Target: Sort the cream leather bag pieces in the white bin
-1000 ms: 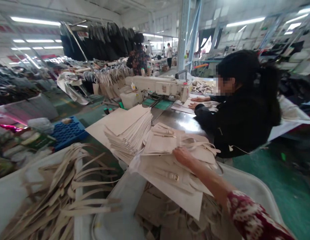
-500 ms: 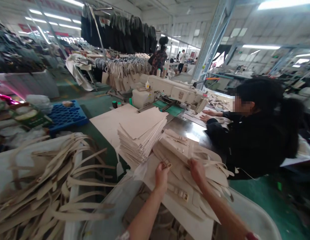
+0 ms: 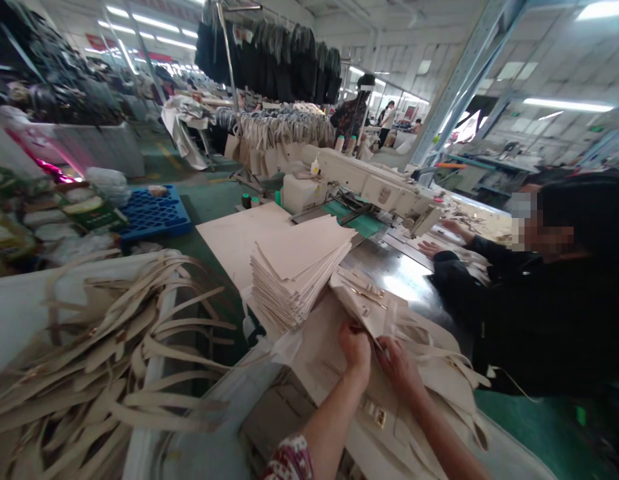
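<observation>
Cream fabric panel point(image 3: 362, 310) pinched between fingers of left hand point(image 3: 356, 347) and right hand point(image 3: 399, 363).

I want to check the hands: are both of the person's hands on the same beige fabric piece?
Yes, the left hand and the right hand meet close together on the beige fabric piece at the edge of the pile.

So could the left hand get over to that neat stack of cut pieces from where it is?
Probably yes. The left hand rests on the loose bag pieces, and the stack sits just beyond it to the left, with nothing standing between them. The right hand is on the far side, out of the way.
</observation>
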Motion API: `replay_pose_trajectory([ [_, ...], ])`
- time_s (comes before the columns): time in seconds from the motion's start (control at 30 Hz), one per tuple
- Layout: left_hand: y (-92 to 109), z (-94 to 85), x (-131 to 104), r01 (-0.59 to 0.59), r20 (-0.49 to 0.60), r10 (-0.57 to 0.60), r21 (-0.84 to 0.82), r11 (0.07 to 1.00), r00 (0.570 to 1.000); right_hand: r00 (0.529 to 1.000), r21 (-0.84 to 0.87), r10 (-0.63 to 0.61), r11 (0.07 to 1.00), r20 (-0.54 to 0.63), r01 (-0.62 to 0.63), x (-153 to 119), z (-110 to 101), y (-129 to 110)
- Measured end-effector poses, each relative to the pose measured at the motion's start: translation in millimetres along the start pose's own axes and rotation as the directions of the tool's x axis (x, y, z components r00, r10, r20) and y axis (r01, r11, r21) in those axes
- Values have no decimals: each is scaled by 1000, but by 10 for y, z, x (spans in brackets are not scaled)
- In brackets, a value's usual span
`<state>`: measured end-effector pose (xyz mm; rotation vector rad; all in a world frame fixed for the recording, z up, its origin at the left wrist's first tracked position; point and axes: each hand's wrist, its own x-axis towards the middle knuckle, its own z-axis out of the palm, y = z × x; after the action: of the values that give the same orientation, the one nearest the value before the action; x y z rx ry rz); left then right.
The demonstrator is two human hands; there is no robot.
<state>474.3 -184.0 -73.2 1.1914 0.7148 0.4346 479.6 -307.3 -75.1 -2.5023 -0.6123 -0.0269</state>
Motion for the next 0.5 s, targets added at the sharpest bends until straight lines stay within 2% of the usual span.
replay_pose_trajectory([
  [0.1,118,175,-152,-10,52,10,4,1000,999,1000,48,-15,999,-1,15,-56,18,-49],
  [0.17,127,108,-277,-15,115,15,-5,1000,993,999,81,30,996,-9,-29,-30,-34,-55],
  [0.23,14,-135,-451,-3,154,7,-27,1000,988,994,130,106,986,-27,-102,18,-114,-46],
  [0.3,-214,-489,-671,113,90,-106,-71,991,990,979,204,200,961,-46,-187,56,-206,-24],
  [0.33,-345,-671,-785,227,12,-228,-115,967,974,968,247,246,942,-54,-226,65,-254,-9],
  [0.4,-561,-966,-984,428,-69,-460,-265,864,885,946,327,320,901,-56,-285,53,-348,28],
  [0.43,-619,-1055,-1052,479,-56,-525,-340,810,849,938,359,343,882,-48,-304,31,-392,48],
  [0.5,-618,-1097,-1097,500,5,-554,-436,748,833,931,407,363,854,-23,-323,-44,-464,87],
])
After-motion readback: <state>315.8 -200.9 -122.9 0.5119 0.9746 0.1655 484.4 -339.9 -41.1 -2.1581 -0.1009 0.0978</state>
